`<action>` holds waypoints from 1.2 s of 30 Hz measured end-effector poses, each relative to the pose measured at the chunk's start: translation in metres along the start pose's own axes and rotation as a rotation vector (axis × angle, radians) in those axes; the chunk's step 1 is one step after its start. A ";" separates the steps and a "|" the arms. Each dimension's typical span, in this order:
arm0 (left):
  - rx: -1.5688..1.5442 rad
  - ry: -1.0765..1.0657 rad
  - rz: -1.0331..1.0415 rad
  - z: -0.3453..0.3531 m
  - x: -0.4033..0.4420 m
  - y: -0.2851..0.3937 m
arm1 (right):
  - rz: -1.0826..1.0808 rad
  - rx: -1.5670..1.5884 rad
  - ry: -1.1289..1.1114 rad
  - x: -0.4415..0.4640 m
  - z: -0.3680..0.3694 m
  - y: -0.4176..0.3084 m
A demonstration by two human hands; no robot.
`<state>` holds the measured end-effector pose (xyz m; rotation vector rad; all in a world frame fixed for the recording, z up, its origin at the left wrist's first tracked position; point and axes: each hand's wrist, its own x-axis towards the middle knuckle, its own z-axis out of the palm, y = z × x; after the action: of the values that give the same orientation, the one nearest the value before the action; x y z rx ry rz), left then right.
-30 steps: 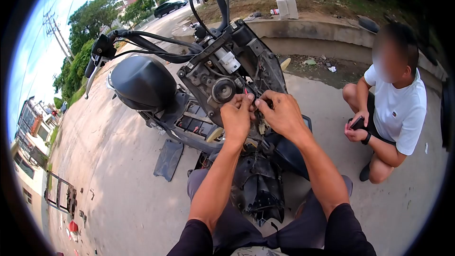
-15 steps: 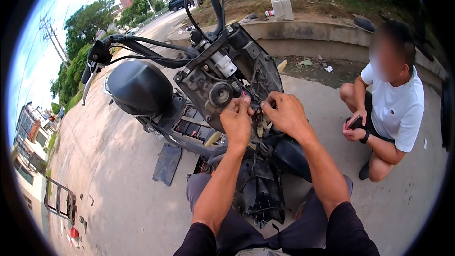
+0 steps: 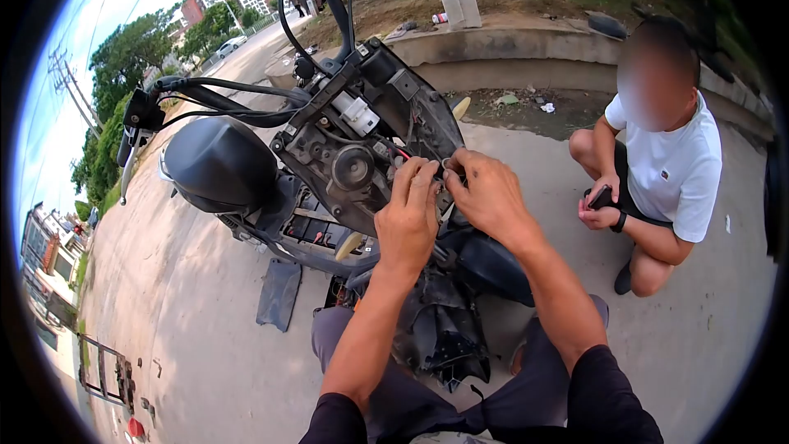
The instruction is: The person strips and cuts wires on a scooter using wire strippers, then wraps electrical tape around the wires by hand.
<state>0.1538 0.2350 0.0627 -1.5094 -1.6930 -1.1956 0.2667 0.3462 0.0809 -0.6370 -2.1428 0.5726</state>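
The stripped front of a scooter [image 3: 316,166] stands before me, its inner panel and round horn [image 3: 352,166] exposed. My left hand [image 3: 408,218] is pinched closed just right of the horn, at the end of a thin red wire [image 3: 402,151] that runs to its fingertips. Close beside it, my right hand [image 3: 491,197] also pinches, with a small pale loop, apparently wire, showing at its fingertips. The fingers hide most of what they hold. A white plastic reservoir [image 3: 357,115] sits above the horn. Below my hands are the front wheel and dark fender [image 3: 448,321].
A person in a white shirt [image 3: 670,160] squats at right, holding a phone [image 3: 602,196]. The black seat [image 3: 220,166] is at left, and a loose dark panel [image 3: 279,294] lies on the concrete. Behind runs a low curb wall [image 3: 509,53] with white blocks [image 3: 460,9].
My view has shifted, so the scooter and the squatting person appear further left. Both hands have risen slightly relative to the scooter, fingertips still close together.
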 end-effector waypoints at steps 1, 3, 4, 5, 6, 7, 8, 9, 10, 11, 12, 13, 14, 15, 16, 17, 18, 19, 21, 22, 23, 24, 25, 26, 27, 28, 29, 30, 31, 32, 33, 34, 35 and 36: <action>0.028 -0.074 -0.011 -0.003 0.007 0.004 | -0.020 -0.010 0.006 -0.001 0.000 0.001; 0.085 -0.223 -0.031 -0.008 0.022 0.005 | -0.038 -0.034 0.010 -0.001 -0.001 0.001; 0.106 -0.230 0.002 -0.006 0.026 -0.002 | -0.045 -0.045 0.016 -0.001 -0.002 0.001; 0.103 -0.257 0.013 -0.007 0.028 -0.006 | -0.046 -0.030 0.019 -0.001 -0.003 0.001; 0.100 -0.286 0.025 -0.008 0.030 -0.009 | -0.047 -0.016 0.023 -0.001 -0.004 0.001; 0.096 -0.315 0.036 -0.009 0.032 -0.011 | -0.047 -0.001 0.025 -0.001 -0.005 0.001; 0.100 -0.306 0.032 -0.008 0.033 -0.013 | -0.047 0.018 0.031 -0.001 -0.004 0.002; 0.091 -0.310 0.031 -0.009 0.034 -0.013 | -0.049 0.038 0.035 0.000 -0.002 0.003; 0.082 -0.313 0.028 -0.009 0.036 -0.012 | -0.051 0.056 0.038 0.001 -0.001 0.004; 0.073 -0.315 0.025 -0.009 0.036 -0.012 | -0.031 0.080 0.026 0.002 -0.001 0.004; 0.098 -0.339 0.032 -0.009 0.036 -0.012 | -0.011 0.105 0.015 0.003 -0.001 0.004; 0.123 -0.363 0.041 -0.008 0.035 -0.012 | 0.009 0.130 0.004 0.004 -0.001 0.003; 0.148 -0.387 0.049 -0.007 0.034 -0.012 | 0.048 0.152 0.000 0.005 0.001 0.003; 0.156 -0.408 0.044 -0.007 0.034 -0.013 | 0.088 0.175 -0.004 0.006 0.005 0.003; 0.164 -0.428 0.041 -0.006 0.033 -0.014 | 0.126 0.197 -0.004 0.008 0.008 0.004; 0.171 -0.448 0.040 -0.005 0.034 -0.014 | 0.203 0.406 -0.038 0.011 0.018 0.014; 0.144 -0.457 0.030 -0.005 0.033 -0.012 | 0.279 0.617 -0.074 0.014 0.033 0.029; 0.117 -0.467 0.019 -0.005 0.031 -0.010 | 0.355 0.828 -0.112 0.016 0.035 0.032; 0.061 -0.455 0.002 -0.005 0.029 -0.009 | 0.463 0.937 -0.124 0.017 0.037 0.038; 0.030 -0.437 -0.006 -0.004 0.027 -0.011 | 0.519 0.992 -0.129 0.017 0.036 0.038; -0.003 -0.417 -0.014 -0.003 0.027 -0.012 | 0.515 0.937 -0.084 0.019 0.035 0.041; -0.055 -0.404 -0.032 -0.003 0.027 -0.014 | 0.511 0.879 -0.042 0.022 0.032 0.045; -0.108 -0.389 -0.052 -0.004 0.028 -0.015 | 0.507 0.820 -0.003 0.025 0.029 0.051; -0.159 -0.375 -0.073 -0.005 0.029 -0.015 | 0.430 0.640 0.062 0.028 0.024 0.061; -0.210 -0.371 -0.095 -0.006 0.029 -0.016 | 0.352 0.461 0.120 0.030 0.020 0.072; -0.260 -0.367 -0.120 -0.006 0.029 -0.017 | 0.271 0.283 0.174 0.031 0.016 0.070; -0.311 -0.361 -0.143 -0.006 0.029 -0.018 | 0.216 0.261 0.154 0.028 0.015 0.066; -0.280 -0.340 -0.112 -0.006 0.030 -0.018 | 0.160 0.238 0.137 0.023 0.011 0.061; -0.249 -0.320 -0.077 -0.005 0.031 -0.019 | 0.104 0.216 0.122 0.019 0.001 0.048; -0.219 -0.301 -0.042 -0.003 0.032 -0.019 | 0.179 0.268 -0.080 0.016 -0.015 0.033; -0.206 -0.303 -0.035 -0.001 0.032 -0.019 | 0.111 0.282 -0.100 0.016 -0.014 0.031; -0.192 -0.306 -0.029 0.000 0.032 -0.019 | 0.044 0.297 -0.121 0.014 -0.012 0.031; -0.177 -0.308 -0.024 0.000 0.031 -0.018 | -0.024 0.312 -0.143 0.013 -0.011 0.029; -0.163 -0.321 -0.031 0.001 0.031 -0.018 | -0.032 0.309 -0.089 0.011 -0.008 0.025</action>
<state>0.1306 0.2503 0.0848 -1.8627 -1.8647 -1.1808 0.2738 0.3739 0.0768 -0.4114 -2.0826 0.9073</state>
